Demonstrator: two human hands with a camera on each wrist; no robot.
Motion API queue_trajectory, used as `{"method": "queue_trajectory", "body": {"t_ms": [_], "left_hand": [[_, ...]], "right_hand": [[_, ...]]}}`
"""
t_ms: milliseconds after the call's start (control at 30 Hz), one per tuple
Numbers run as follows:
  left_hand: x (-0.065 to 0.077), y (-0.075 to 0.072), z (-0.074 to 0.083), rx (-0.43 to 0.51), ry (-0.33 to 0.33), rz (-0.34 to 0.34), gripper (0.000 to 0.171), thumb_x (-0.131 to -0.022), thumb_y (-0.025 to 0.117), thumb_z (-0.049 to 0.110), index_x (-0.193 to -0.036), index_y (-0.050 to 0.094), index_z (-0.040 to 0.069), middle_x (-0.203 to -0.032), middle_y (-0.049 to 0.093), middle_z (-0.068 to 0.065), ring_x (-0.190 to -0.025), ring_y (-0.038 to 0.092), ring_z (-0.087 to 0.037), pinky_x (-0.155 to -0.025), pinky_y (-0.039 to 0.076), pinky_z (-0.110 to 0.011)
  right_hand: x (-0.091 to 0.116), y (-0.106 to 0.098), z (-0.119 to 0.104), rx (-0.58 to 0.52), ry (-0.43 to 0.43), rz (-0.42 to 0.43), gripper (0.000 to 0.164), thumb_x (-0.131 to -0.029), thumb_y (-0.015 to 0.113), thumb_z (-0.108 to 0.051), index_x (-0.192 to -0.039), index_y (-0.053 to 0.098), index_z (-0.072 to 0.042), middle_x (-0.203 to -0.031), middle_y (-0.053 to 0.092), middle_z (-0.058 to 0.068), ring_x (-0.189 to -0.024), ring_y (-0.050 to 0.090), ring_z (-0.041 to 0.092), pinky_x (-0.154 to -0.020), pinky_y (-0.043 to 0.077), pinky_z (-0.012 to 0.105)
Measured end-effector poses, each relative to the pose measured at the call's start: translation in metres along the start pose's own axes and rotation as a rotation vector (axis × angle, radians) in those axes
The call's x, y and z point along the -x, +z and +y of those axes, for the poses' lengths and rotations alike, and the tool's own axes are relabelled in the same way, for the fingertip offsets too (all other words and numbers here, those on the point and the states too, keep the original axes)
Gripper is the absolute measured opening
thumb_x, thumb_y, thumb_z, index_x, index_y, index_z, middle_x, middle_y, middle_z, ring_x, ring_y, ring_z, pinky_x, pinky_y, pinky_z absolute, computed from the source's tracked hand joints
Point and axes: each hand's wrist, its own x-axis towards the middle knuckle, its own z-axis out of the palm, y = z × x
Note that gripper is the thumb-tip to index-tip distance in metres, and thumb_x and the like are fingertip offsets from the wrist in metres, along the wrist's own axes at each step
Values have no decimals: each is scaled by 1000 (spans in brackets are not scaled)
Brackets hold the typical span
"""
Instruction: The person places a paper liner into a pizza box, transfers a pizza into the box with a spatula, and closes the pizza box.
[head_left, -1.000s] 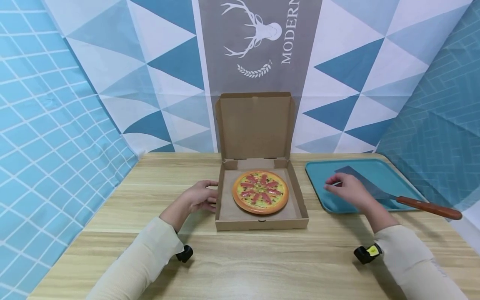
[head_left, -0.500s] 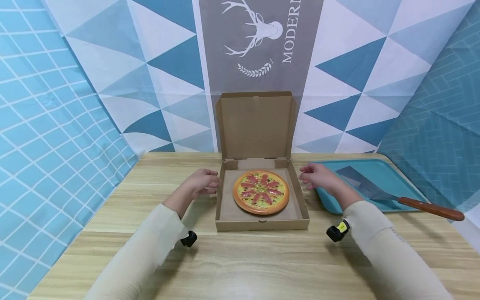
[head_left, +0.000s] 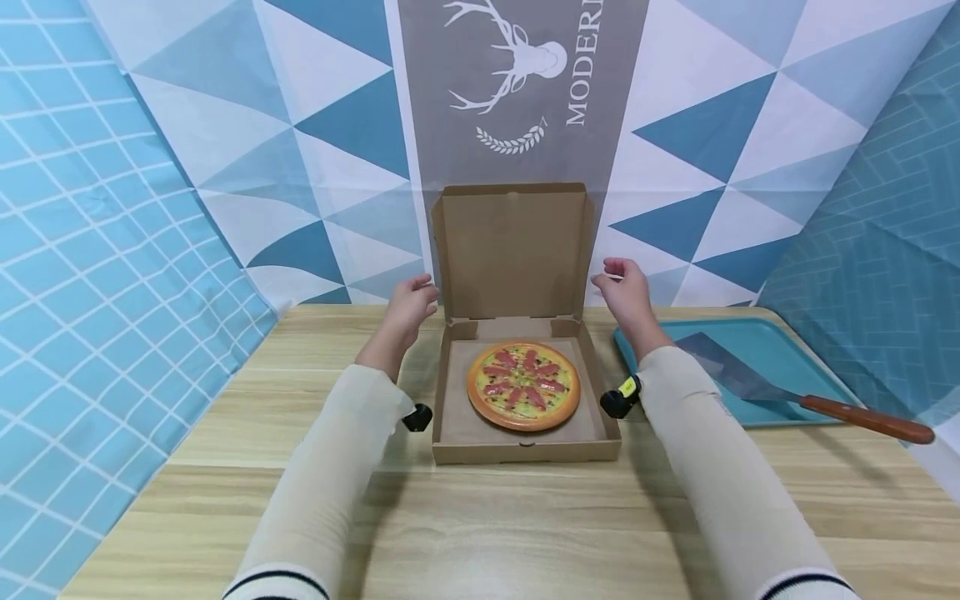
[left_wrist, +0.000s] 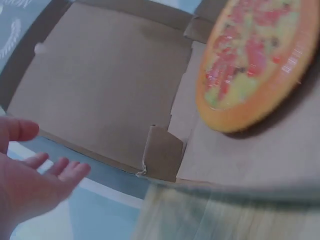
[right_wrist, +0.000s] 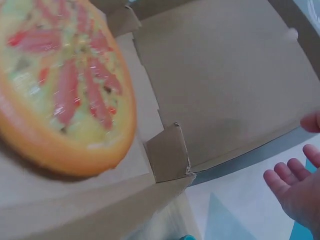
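A brown cardboard pizza box (head_left: 525, 451) stands on the table with its lid (head_left: 513, 250) raised upright at the back. Inside lies a round toy-like pizza (head_left: 523, 386) with red strips on a yellow top. My left hand (head_left: 408, 312) is raised at the lid's left edge, holding nothing. On the lid's other side my right hand (head_left: 627, 293) is up too, with nothing in it. Both wrist views show relaxed fingers beside the lid, apart from the cardboard: the left fingers (left_wrist: 70, 172) and the right fingers (right_wrist: 287, 172).
To the right of the box is a blue tray (head_left: 765, 337). A pizza server with a metal blade (head_left: 731, 371) and wooden handle (head_left: 866, 417) lies across it, the handle jutting past the tray's edge. A patterned cloth wall (head_left: 341, 142) rises right behind the lid.
My right hand has moved left from over the tray to the box, then up beside the lid. My left hand has risen from the box's left side to the lid. Box and pizza stay put.
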Motion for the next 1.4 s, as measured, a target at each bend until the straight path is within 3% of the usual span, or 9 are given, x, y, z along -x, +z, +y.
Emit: {"method": "queue_trajectory", "body": {"t_ms": [233,400,500,667,767,900,967,1067,1400], "left_hand": [[-19,6,-4,230,-72,-28,70,-82,48,-4,-142,15,10,-143,16,-16,-121,33,-27,-98,30,-35],[-27,11,-5,205,-130,-42,79,-78,55,-1,-141,16,28,-145,11,-7,-110,37,-28,-86,35,-37],[-30,15,-4,202,-152,-56,82,-77,57,1,-139,17,36,-148,-2,-1,-131,5,-34,-100,19,-54],[-31,19,-1,131,-137,-79,84,-75,59,2,-140,14,33,-148,-2,1,-131,4,-34,-100,16,-57],[-32,19,1,115,-109,-86,83,-75,57,0,-141,16,30,-146,8,-6,-98,46,-24,-99,24,-49],[-33,17,3,139,-88,-90,81,-75,55,-3,-140,19,28,-144,14,-10,-61,31,-15,-96,28,-47],[-32,17,4,139,-92,-95,81,-75,55,-3,-140,19,28,-145,10,-9,-84,45,-20,-99,23,-50],[-31,17,7,127,-95,-97,81,-75,55,-3,-140,18,27,-147,5,-8,-124,25,-31,-100,20,-52],[-28,13,19,-1,-107,-112,83,-79,51,-4,-141,8,29,-143,12,-14,-124,27,-34,-96,29,-53]], "right_hand": [[-11,13,-10,-109,68,-146,59,-89,50,-15,-139,20,-4,-140,23,18,-125,30,29,-98,32,40],[-13,16,-15,-101,89,-192,66,-90,49,-17,-142,9,-9,-144,14,16,-129,21,28,-101,25,43],[-15,17,-16,-116,101,-197,68,-90,49,-19,-143,6,-12,-145,12,15,-130,20,28,-101,24,46],[-19,16,-18,-139,100,-237,67,-90,45,-19,-143,3,-13,-147,5,9,-132,12,26,-102,20,48],[-21,16,-21,-160,93,-259,67,-90,43,-17,-143,2,-12,-148,1,7,-133,7,25,-103,18,49],[-22,16,-25,-164,75,-269,66,-91,42,-18,-143,2,-12,-148,0,8,-133,7,25,-103,18,48],[-23,16,-27,-153,69,-269,66,-91,42,-19,-143,2,-11,-148,1,8,-133,8,26,-103,19,48],[-23,16,-29,-150,67,-270,65,-91,42,-20,-143,3,-11,-148,3,9,-133,9,26,-102,19,49],[-15,12,-35,-192,31,-283,66,-89,46,-21,-143,8,-12,-147,9,10,-131,15,26,-100,24,50]]}}
